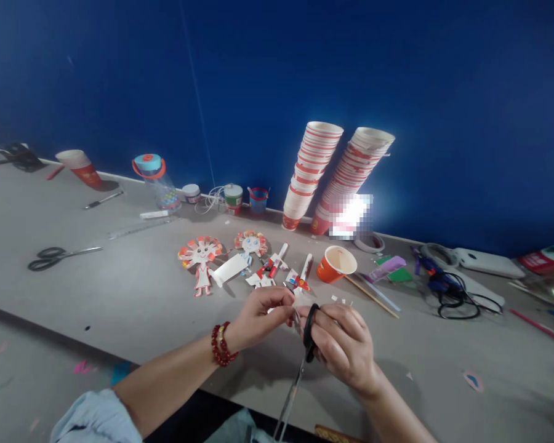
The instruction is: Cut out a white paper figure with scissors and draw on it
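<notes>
Closely facing: curled left hand, right hand holding scissors.

Right hand lower center-right, black-handled scissors looped on fingers, blades pointing down-frame. Left hand just beside, fingertips kinda pinched. Couple paper dolls left of center, two tall cup stacks upper middle.

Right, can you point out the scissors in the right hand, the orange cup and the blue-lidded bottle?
Scissors (308,344): head view, on the black handle.
Orange cup (327,271): head view, on its outer wall.
Bottle (161,187): head view, on its clear side.
</notes>
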Motion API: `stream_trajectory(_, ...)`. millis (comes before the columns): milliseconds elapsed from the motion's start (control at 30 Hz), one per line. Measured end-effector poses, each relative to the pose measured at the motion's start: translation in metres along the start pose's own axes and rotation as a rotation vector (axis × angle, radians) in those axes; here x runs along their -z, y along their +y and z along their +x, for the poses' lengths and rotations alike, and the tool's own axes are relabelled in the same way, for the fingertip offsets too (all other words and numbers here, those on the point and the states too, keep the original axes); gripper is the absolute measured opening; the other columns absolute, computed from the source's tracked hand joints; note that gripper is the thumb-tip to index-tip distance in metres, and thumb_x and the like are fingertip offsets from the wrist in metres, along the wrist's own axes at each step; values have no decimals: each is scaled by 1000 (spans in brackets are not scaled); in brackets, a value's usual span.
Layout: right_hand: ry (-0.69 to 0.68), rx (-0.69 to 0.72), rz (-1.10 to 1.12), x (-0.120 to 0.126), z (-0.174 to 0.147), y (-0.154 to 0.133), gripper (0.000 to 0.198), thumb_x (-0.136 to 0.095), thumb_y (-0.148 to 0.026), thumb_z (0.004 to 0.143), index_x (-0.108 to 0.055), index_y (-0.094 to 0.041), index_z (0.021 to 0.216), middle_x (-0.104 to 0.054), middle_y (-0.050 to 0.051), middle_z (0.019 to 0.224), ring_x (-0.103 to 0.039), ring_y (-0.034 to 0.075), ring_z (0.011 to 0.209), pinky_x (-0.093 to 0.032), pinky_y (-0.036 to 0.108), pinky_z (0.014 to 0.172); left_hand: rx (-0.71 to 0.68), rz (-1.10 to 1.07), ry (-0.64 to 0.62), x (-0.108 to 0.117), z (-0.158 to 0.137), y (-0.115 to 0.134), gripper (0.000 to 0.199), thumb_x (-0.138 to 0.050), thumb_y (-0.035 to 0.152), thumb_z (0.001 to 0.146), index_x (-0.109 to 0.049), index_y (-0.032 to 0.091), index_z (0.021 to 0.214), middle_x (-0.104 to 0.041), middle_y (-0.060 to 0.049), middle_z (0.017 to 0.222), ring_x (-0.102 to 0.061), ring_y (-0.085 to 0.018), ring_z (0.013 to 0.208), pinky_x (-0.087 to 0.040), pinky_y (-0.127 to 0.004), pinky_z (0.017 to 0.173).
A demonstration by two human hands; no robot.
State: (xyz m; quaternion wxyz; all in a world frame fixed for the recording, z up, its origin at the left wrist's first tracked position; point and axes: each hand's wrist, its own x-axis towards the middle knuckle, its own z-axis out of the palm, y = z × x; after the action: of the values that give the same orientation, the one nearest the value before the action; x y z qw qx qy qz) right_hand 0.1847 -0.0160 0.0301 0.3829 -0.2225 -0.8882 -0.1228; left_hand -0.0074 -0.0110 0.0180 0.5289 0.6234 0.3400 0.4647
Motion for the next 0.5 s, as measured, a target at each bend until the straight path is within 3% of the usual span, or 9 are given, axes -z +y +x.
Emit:
stream_trajectory(267, 52, 4, 20, -2, -5, 0, 10, -58, -12, 87, -61, -21, 86, -74, 5, 84, -59, 19, 74, -46, 33, 70, -36, 16, -33, -1, -1, 2, 31, -54, 30, 88, -57, 15, 62, -57, -3, 67, -54, -14, 66, -41, -25, 65)
stream_trajectory(500, 163, -218, 147, -7, 1, -4, 16, -63, -8, 80, -59, -21, 89, -73, 6, 80, -59, 20, 72, -46, 35, 66, -110, 62, -6, -3, 0, 2, 29, -54, 24, 87, -55, 16, 59, -52, -1, 66, -51, -13, 66, -40, -24, 66)
